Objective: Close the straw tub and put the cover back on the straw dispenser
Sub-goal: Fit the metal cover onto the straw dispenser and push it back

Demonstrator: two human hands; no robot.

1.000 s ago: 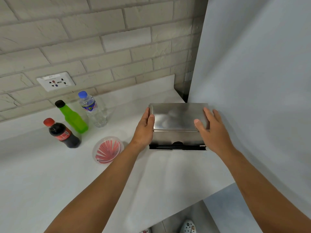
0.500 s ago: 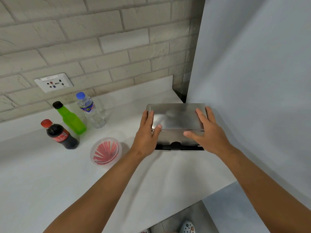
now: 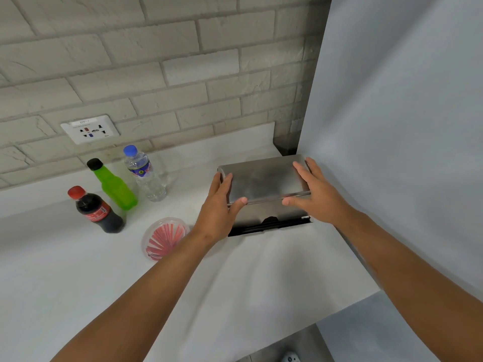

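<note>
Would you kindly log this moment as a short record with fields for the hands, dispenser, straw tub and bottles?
left hand: on the left end of the cover, thumb at its front edge
right hand: on the right end of the cover
straw dispenser: steel, cover sitting on top
straw tub: on the counter, left of the dispenser, red straws visible, clear lid apparently on
bottles: cola, green, water

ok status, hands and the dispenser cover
Left hand and right hand on the cover, seated on the dispenser. Straw tub lidded. Nothing in the way.
</note>
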